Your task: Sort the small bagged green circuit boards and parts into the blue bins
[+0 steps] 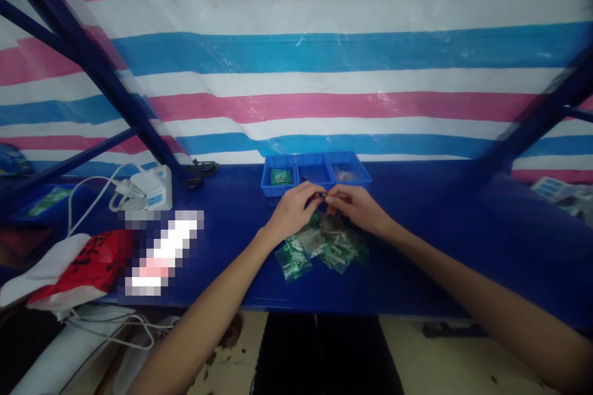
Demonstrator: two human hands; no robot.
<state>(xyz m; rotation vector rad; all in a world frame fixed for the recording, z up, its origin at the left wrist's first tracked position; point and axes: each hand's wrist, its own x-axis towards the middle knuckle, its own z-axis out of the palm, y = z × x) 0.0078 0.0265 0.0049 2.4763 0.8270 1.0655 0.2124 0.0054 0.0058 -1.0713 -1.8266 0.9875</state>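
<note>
My left hand (pixel 299 207) and my right hand (pixel 354 207) meet in front of the blue bins, fingertips pinched together. Between them is a small dark piece (pixel 323 195), too small to name; both hands appear to grip it. Just below, a pile of small clear plastic bags (pixel 319 244) with green contents lies on the blue table. Behind my hands stand three joined blue bins: the left bin (pixel 263 180) has green items in it, the middle bin (pixel 312 166) is partly hidden by my fingers, and the right bin (pixel 364 176) contains pale, clear-looking bits.
On the left are a white power strip (pixel 160 188) with cables, a red and white bag (pixel 92 265) and a dark object (pixel 204 166). Blue metal frame posts (pixel 106 89) rise at both sides. A striped plastic sheet (pixel 324 52) hangs behind the table (pixel 445 247).
</note>
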